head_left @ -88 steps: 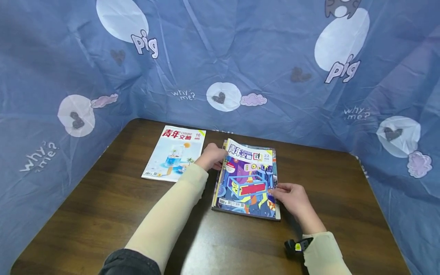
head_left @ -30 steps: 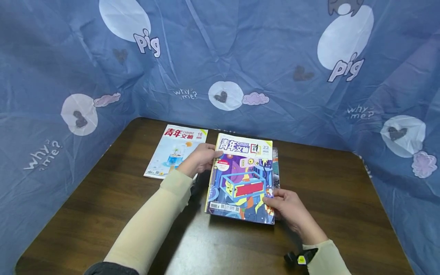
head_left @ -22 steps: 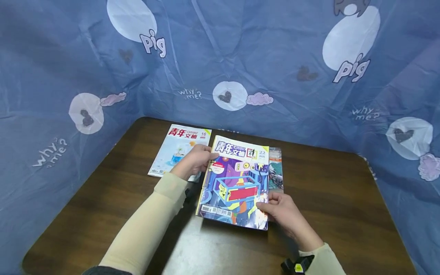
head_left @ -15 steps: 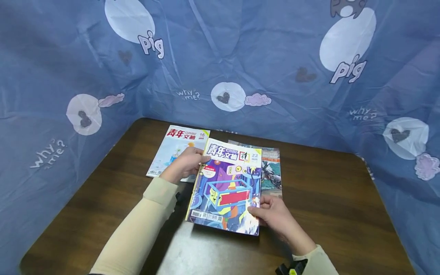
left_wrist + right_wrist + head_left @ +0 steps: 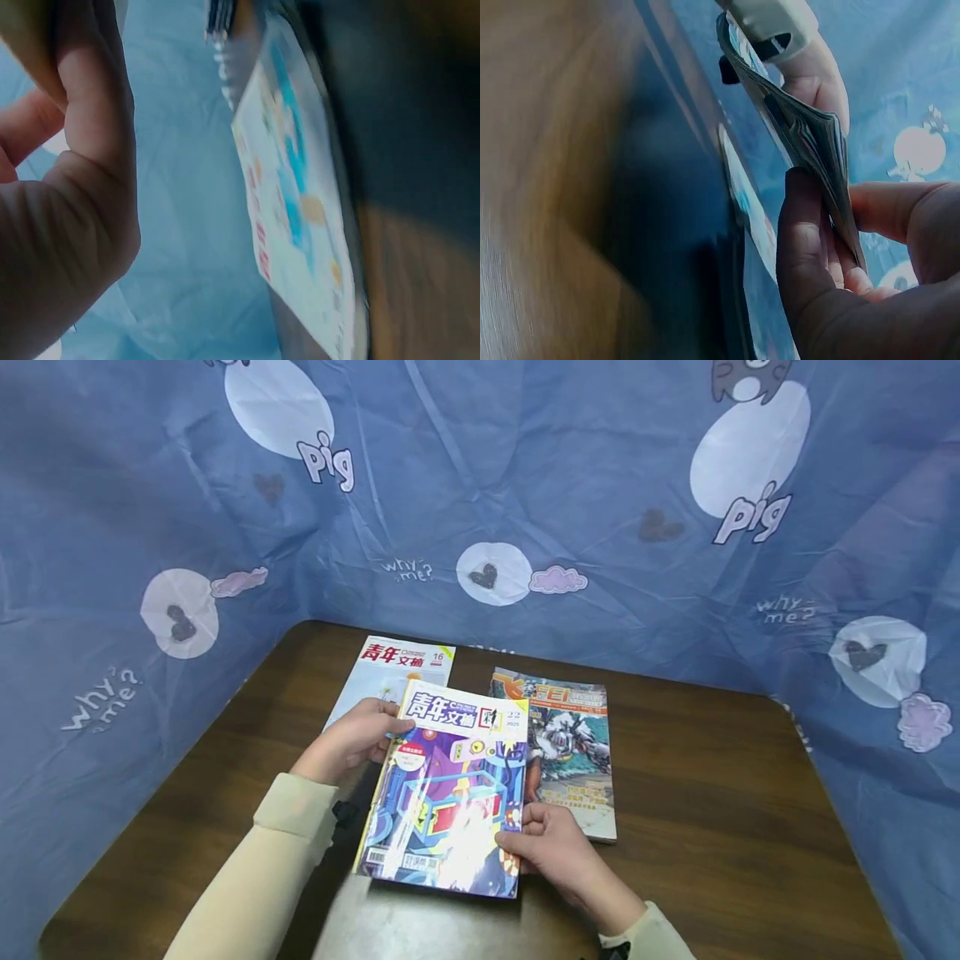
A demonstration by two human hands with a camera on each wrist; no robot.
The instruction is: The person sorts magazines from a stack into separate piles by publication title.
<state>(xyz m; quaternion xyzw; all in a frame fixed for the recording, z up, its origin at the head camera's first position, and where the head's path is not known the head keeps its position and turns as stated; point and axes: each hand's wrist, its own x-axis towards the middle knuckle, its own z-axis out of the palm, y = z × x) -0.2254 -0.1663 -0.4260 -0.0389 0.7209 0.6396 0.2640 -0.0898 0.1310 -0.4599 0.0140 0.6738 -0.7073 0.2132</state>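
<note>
Both hands hold a magazine with a purple and blue cover (image 5: 442, 793), tilted and raised off the table. My left hand (image 5: 352, 739) pinches its upper left edge, thumb on the cover. On the lower right edge, my right hand (image 5: 558, 856) grips it between thumb and fingers. The right wrist view shows the magazine's page edges (image 5: 817, 142) fanned slightly between thumb and fingers. Behind it to the right lies a magazine with an orange title and a teal picture (image 5: 573, 752), partly covered. A white magazine with a red title (image 5: 371, 677) lies beyond my left hand.
The brown wooden table (image 5: 712, 793) has rounded far corners. A blue printed cloth (image 5: 600, 485) hangs along its back and sides. Light glares on the table's near part and on the held magazine's cover.
Both hands have lifted the purple magazine off the one beneath and carried it left and nearer to me. The orange-titled magazine has come into sight; the white one stays put.
</note>
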